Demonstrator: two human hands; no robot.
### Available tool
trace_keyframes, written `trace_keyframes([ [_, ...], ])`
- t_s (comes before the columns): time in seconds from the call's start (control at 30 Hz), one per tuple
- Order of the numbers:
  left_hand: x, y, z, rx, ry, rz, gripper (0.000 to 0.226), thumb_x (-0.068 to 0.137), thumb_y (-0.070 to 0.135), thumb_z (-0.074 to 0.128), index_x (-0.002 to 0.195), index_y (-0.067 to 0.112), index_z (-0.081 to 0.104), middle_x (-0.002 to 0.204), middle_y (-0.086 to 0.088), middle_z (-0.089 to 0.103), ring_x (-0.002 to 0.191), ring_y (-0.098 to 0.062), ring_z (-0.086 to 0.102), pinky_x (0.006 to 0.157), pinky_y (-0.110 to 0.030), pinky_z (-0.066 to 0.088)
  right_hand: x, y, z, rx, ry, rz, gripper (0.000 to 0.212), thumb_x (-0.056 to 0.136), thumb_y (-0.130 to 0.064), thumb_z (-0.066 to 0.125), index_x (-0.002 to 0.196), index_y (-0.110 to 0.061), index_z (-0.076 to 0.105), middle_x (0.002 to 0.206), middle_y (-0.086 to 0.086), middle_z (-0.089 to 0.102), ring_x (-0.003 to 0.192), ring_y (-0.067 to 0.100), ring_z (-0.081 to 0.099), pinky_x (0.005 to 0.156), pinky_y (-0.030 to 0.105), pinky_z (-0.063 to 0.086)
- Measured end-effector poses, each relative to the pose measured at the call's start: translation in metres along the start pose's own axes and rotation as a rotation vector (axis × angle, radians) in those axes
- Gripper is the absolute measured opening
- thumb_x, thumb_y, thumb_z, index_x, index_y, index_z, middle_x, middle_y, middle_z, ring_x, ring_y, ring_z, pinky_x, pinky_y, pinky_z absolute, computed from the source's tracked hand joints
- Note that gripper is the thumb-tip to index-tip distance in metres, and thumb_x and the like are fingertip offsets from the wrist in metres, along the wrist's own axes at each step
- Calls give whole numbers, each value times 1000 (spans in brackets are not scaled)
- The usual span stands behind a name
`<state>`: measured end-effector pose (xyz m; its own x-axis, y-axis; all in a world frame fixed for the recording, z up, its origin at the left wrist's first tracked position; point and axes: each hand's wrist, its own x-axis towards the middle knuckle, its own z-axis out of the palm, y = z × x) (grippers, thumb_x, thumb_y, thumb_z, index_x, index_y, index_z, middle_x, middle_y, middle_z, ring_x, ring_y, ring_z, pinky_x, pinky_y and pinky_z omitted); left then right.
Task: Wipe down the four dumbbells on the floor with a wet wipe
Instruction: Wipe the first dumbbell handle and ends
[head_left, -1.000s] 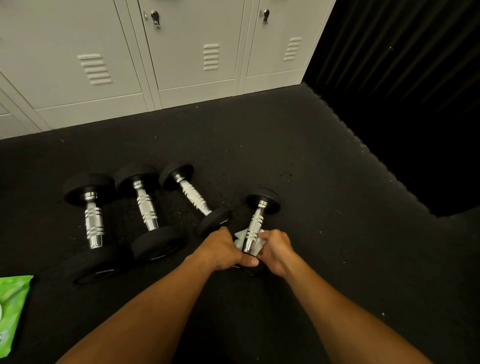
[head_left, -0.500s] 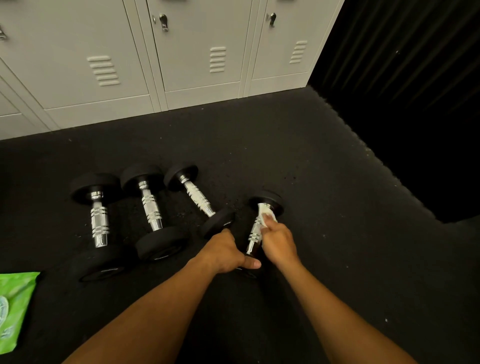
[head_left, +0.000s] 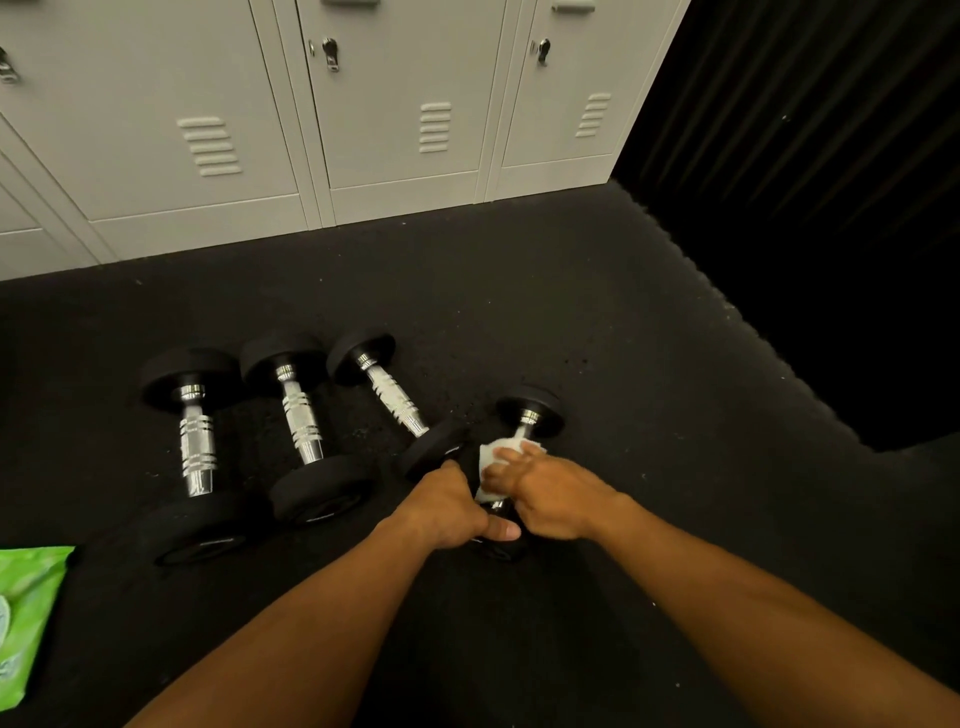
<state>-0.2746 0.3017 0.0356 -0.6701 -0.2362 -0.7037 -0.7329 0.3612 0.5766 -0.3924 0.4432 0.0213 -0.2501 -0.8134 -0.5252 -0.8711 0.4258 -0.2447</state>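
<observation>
On the black rubber floor (head_left: 597, 322), right of three other chrome-handled black dumbbells (head_left: 306, 431), the left hand (head_left: 447, 506) grips the fourth dumbbell (head_left: 530, 413)'s near end while the right hand (head_left: 550, 496)'s fingers (head_left: 506, 462) clasp a white wet wipe (head_left: 493, 449) round its handle.

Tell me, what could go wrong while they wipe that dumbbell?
The right hand rubs the wet wipe along the handle of the rightmost dumbbell, steadied only by the left hand at its near end; it might roll. Its neighbour, the tilted dumbbell, lies close, so knuckles could get knocked.
</observation>
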Motion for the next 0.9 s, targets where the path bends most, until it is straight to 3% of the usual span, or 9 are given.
trace_keyframes([
  [0.1, 1, 2, -2, 27, -6, -13, 108, 63, 49, 93, 147, 10, 38, 143, -4, 53, 128, -21, 53, 93, -27, 44, -10, -5, -3, -34, -40, -167, 51, 95, -18, 44, 145, -24, 48, 153, -5, 44, 148, 16, 24, 124, 40, 12],
  [0.2, 2, 4, -2, 42, -10, -22, 108, 63, 49, 93, 148, 9, 38, 143, -4, 53, 128, -21, 53, 99, -31, 46, -15, -3, -11, -33, -54, -215, 57, 93, -11, 46, 148, -24, 44, 157, -6, 39, 151, 12, 17, 125, 38, 8],
  [0.3, 1, 5, -1, 43, -17, -21, 102, 67, 45, 91, 146, 10, 39, 143, -5, 53, 129, -22, 52, 100, -32, 45, -6, 4, -18, -56, -58, -155, 54, 92, -11, 47, 145, -23, 48, 150, -5, 46, 146, 14, 28, 123, 39, 15],
  [0.4, 0, 5, -1, 64, -5, -16, 103, 64, 49, 92, 145, 10, 40, 142, -5, 53, 128, -22, 53, 102, -33, 47, 7, 10, -27, -96, -15, -32, 46, 92, -21, 47, 137, -21, 54, 138, -2, 54, 134, 18, 43, 116, 41, 30],
  [0.53, 1, 4, -1, 65, -7, -14, 104, 61, 51, 93, 142, 10, 43, 138, -4, 55, 124, -21, 55, 104, -37, 48, 17, 7, -43, -111, 44, 135, 37, 97, -28, 47, 130, -17, 60, 139, 4, 52, 131, 23, 46, 101, 39, 43],
  [0.73, 1, 3, -1, 36, -11, -5, 101, 68, 45, 91, 147, 9, 39, 144, -5, 52, 131, -23, 52, 106, -35, 45, 13, -8, -12, -37, 14, 84, 44, 90, -19, 46, 131, -17, 60, 138, 0, 55, 138, 22, 36, 118, 43, 25],
  [0.9, 3, 2, -1, 37, -19, -17, 103, 63, 49, 92, 144, 10, 41, 140, -5, 54, 126, -22, 54, 102, -34, 48, -20, -9, 1, 246, -19, -10, 55, 95, -12, 43, 145, -34, 47, 159, -17, 31, 151, 7, 13, 118, 30, 10],
])
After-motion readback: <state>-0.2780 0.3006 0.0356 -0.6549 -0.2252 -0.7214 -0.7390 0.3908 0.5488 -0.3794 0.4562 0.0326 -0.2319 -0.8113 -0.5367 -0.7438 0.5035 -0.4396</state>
